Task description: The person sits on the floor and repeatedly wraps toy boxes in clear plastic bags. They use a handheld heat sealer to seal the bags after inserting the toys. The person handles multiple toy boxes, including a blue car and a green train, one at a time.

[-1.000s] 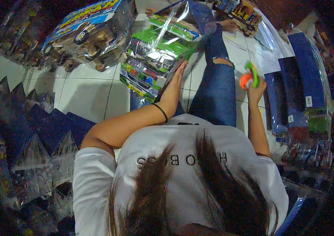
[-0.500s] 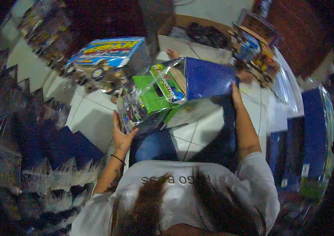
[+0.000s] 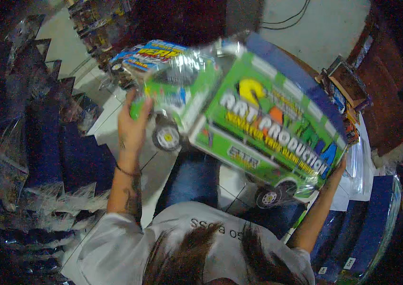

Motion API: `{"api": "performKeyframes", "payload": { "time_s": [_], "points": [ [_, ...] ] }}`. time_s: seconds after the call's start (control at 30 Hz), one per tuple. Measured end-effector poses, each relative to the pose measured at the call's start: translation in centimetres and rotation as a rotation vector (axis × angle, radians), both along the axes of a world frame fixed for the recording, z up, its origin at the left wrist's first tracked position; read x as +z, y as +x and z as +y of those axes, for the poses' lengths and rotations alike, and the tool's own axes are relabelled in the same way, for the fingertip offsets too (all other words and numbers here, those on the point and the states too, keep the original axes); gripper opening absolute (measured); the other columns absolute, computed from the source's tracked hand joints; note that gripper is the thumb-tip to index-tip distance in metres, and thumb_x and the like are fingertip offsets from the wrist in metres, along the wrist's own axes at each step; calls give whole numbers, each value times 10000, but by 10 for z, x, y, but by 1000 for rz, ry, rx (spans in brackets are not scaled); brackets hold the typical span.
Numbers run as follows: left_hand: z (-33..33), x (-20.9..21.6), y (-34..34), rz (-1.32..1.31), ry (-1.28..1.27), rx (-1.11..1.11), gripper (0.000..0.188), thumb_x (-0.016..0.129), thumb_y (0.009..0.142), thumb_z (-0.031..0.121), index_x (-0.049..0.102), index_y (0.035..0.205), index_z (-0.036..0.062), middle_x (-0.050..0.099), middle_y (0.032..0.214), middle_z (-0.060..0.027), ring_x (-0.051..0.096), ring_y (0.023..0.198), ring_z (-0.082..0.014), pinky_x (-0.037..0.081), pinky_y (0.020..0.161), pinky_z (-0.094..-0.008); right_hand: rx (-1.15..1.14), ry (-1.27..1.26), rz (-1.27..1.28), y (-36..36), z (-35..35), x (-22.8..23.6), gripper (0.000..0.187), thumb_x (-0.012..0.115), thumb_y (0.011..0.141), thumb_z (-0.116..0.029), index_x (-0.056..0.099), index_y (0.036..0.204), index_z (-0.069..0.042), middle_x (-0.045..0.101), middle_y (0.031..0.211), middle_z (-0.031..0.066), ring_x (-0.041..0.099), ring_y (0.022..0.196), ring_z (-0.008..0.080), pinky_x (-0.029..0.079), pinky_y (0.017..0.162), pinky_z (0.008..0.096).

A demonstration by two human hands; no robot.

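Note:
A large green toy truck [image 3: 268,128], seemingly in clear plastic wrap, is held up across my lap, its lettered side turned toward me and its blue roof on the far side. The cab points left, and two black wheels with pale hubs show along the lower edge. My left hand [image 3: 134,118] grips the front of the cab, thumb and fingers around it. At the rear lower corner my right hand [image 3: 335,175] supports the box; most of its fingers are hidden behind the truck.
Beyond the cab stands a blue toy truck [image 3: 151,56]. Another toy truck with orange parts [image 3: 349,111] is at the far right. Rows of plastic-wrapped dark blue items [image 3: 73,164] line the left side. More blue wrapped boxes [image 3: 368,223] stand at the lower right.
The green truck has come up closer and turned, so its lettered side now faces me instead of its front and roof. Both hands keep hold. The view has shifted.

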State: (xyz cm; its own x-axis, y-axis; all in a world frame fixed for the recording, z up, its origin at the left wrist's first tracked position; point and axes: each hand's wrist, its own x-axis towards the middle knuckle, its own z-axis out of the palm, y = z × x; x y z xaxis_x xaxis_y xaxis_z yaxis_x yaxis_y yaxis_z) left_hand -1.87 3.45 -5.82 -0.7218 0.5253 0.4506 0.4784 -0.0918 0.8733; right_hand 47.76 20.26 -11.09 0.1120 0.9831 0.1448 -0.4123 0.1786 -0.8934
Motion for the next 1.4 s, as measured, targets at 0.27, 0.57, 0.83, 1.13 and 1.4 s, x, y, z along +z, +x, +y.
{"api": "performKeyframes", "payload": {
  "time_s": [0.27, 0.57, 0.83, 1.13, 1.4],
  "points": [
    [141, 113, -335, 142, -332, 187, 728, 610, 801, 621, 632, 1178, -1, 660, 1125, -141, 614, 1020, -228, 455, 892, -374, 338, 217, -833, -237, 125, 116, 753, 477, 908, -585, 455, 1354, 21, 532, 1297, 201, 506, 1187, 314, 370, 1021, 367],
    [194, 30, -517, -456, -132, -208, 531, 563, 899, 367, 536, 1294, 13, 581, 1257, -141, 532, 1160, -264, 367, 1012, -383, 96, 405, -1120, -377, 110, 125, 767, 433, 930, -569, 417, 1307, 99, 552, 1160, 362, 566, 1106, 426, 419, 950, 455],
    [166, 82, -190, 617, 249, 128, 606, 618, 872, 282, 416, 1369, -1, 500, 1327, -154, 488, 1211, -275, 340, 1041, -388, 423, 366, -953, -316, 65, 86, 755, 454, 929, -565, 339, 1418, -2, 254, 1501, 249, 251, 1394, 404, 239, 1135, 485],
    [96, 35, 320, 41, 133, -1492, 517, 513, 921, 260, 420, 1386, 53, 451, 1374, -178, 452, 1263, -276, 377, 1044, -384, -695, 540, -1575, 184, -67, 176, 563, 701, 825, -370, 553, 1271, -58, 588, 1250, 159, 556, 1166, 315, 429, 1002, 381],
    [105, 27, 647, -868, -803, -1872, 1201, 713, 733, 602, -58, 1503, 97, 259, 1480, -238, 474, 1237, -382, 442, 972, -478, -693, -962, -1818, 484, -123, 212, 918, 577, 760, -719, 571, 1161, 106, 566, 1225, 292, 558, 1151, 392, 455, 942, 435]
  ]
}}
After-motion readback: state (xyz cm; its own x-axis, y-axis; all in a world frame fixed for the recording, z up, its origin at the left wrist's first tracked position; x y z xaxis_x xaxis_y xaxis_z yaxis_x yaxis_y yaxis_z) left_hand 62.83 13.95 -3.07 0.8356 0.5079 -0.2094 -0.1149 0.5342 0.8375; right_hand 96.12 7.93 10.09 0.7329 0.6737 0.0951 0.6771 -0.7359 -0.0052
